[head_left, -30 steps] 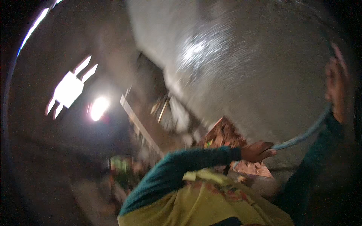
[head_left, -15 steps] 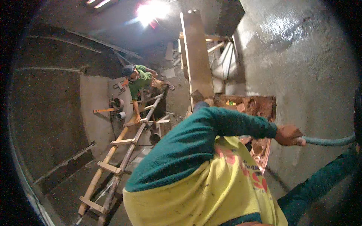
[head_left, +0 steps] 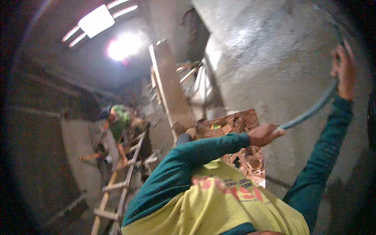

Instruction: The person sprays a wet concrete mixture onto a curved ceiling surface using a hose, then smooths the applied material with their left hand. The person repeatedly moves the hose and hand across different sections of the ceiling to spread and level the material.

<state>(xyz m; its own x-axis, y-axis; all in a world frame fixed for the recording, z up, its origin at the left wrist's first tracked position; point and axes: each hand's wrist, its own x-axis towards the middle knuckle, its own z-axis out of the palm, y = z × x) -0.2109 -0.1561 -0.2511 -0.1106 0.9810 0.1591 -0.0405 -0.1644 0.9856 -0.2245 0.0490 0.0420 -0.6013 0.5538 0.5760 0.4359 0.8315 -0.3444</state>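
Observation:
A grey-green hose point(head_left: 312, 112) bends in an arc in front of the wet grey wall at my right. My left hand point(head_left: 265, 134) is closed round its lower end, the arm reaching across my chest. Higher up, at the far right, my right hand point(head_left: 345, 72) grips the same hose with the arm stretched out. Past that hand the hose runs on upward along the wall and fades into the dark rim. The fingers of the right hand are partly blurred.
A wooden ladder point(head_left: 124, 184) leans at the left, where another person in a green shirt point(head_left: 118, 122) bends with a hand by it. A long plank point(head_left: 169, 84) stands ahead. Beside me, broken reddish rubble point(head_left: 239, 122) fills a recess. A bright lamp point(head_left: 124, 46) shines ahead.
My right arm has risen, bringing the right hand into view on the hose. The left hand has shifted left and slightly up in the picture. The whole view has tilted.

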